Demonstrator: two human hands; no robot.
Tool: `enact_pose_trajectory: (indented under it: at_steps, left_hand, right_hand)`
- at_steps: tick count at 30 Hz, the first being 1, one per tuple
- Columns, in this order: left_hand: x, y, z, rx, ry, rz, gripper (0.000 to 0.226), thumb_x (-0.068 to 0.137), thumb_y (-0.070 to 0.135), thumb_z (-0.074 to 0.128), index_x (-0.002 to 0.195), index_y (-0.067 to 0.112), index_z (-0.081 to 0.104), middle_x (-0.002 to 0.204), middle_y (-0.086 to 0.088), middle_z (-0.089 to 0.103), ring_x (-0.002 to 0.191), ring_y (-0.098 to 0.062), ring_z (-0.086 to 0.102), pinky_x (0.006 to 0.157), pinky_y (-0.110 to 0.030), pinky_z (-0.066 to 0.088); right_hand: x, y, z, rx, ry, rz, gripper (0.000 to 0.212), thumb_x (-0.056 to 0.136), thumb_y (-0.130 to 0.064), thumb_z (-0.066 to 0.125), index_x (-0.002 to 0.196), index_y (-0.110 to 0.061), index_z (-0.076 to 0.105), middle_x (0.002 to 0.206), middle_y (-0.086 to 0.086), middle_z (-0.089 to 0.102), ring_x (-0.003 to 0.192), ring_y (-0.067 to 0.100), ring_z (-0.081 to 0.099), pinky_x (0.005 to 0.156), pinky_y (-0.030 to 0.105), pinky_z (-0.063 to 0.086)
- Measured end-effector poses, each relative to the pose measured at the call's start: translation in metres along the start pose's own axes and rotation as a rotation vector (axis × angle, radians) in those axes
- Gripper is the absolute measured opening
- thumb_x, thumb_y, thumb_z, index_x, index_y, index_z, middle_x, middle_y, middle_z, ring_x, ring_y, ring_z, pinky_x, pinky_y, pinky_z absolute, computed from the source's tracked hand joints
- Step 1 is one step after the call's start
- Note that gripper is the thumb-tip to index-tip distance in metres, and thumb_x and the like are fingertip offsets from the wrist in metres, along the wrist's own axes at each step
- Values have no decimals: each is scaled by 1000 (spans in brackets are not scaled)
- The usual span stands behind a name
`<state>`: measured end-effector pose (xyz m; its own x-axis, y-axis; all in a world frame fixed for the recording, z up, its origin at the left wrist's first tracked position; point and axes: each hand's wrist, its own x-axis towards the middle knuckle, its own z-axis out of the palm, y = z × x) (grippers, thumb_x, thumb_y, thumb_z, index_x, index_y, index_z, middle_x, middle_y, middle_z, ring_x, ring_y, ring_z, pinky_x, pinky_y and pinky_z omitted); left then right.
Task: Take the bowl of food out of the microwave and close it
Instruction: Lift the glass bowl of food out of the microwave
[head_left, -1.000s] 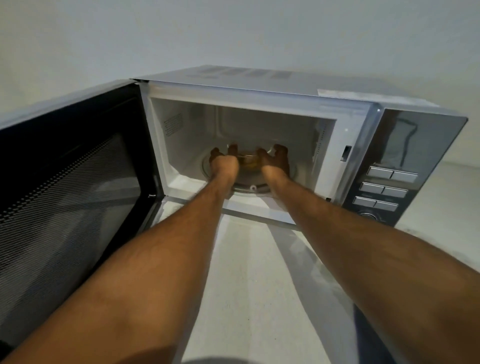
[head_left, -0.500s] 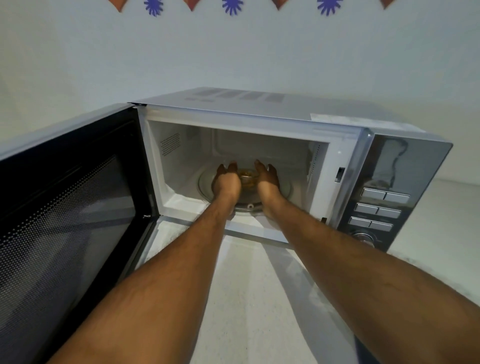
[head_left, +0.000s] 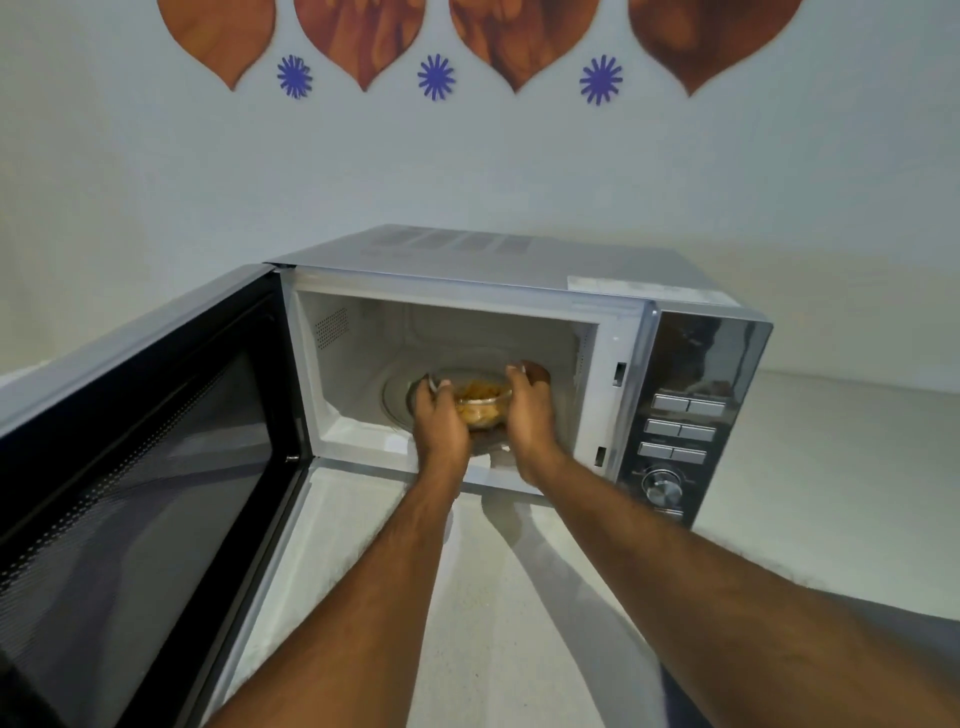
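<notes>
your left hand (head_left: 440, 418) and right hand (head_left: 525, 410) have now closed on the bowl (head_left: 480, 408), drawing it from the turntable's middle toward the microwave (head_left: 519, 291) mouth, door (head_left: 135, 467) unshut.

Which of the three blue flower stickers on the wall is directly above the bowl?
The middle flower sticker. It sits almost straight over the bowl; the other two lie off to the left and right.
</notes>
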<state>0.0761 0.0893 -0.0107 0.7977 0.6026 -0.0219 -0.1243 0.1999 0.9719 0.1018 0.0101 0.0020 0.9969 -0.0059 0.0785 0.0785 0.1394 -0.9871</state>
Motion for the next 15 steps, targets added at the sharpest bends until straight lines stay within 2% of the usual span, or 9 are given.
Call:
enact_pose_trajectory:
  at_steps: [1,3,6,9,12,13,15]
  left_hand:
    - [-5,-3,-4,2,14,10,39,100,33,39,137,24,48,126,-11,61,108,-30,63,93,-50,54]
    - [-19,-5,-13,-44,6,18,39,100,29,41,139,26,48,126,-9,60,109,-30,62,91,-50,55]
    - [-43,-9,-22,-117,-29,-22,41,100,26,43,141,23,46,126,-7,58,109,-31,62,79,-46,60]
    - [-65,-13,-31,-56,-42,-4,33,100,25,43,132,26,51,127,-7,59,111,-29,61,90,-52,56]
    - [-88,-17,-39,-38,-103,-42,25,99,26,43,122,30,51,121,-9,62,109,-29,62,92,-56,54]
    - [-97,-18,-42,-32,-132,-63,25,98,26,43,123,29,49,121,-10,61,110,-30,62,93,-56,53]
    - [-111,-22,-46,-21,-168,-90,25,98,27,43,123,26,46,122,-13,60,111,-32,61,96,-57,51]
  right_hand:
    - [-5,0,-1,-14,13,7,30,97,-38,47,116,-16,56,110,13,64,87,19,67,69,30,58]
    - [-18,-1,-7,-49,27,-23,31,98,-39,46,120,-20,55,122,10,57,104,24,62,92,46,53]
    - [-43,-2,-15,-52,21,-45,25,100,-36,42,116,-23,57,127,10,55,112,26,57,101,49,47]
    - [-67,3,-26,-31,47,-3,24,100,-34,43,116,-22,57,117,11,62,106,25,63,93,41,52]
    - [-93,11,-40,-33,72,9,21,100,-34,44,115,-22,53,97,1,64,82,10,65,65,22,51]
    - [-102,14,-45,-36,71,10,21,100,-34,44,115,-21,52,93,-2,63,79,7,64,61,20,48]
    - [-119,20,-56,-52,81,-5,19,100,-34,45,113,-23,52,93,-3,61,81,6,61,64,23,46]
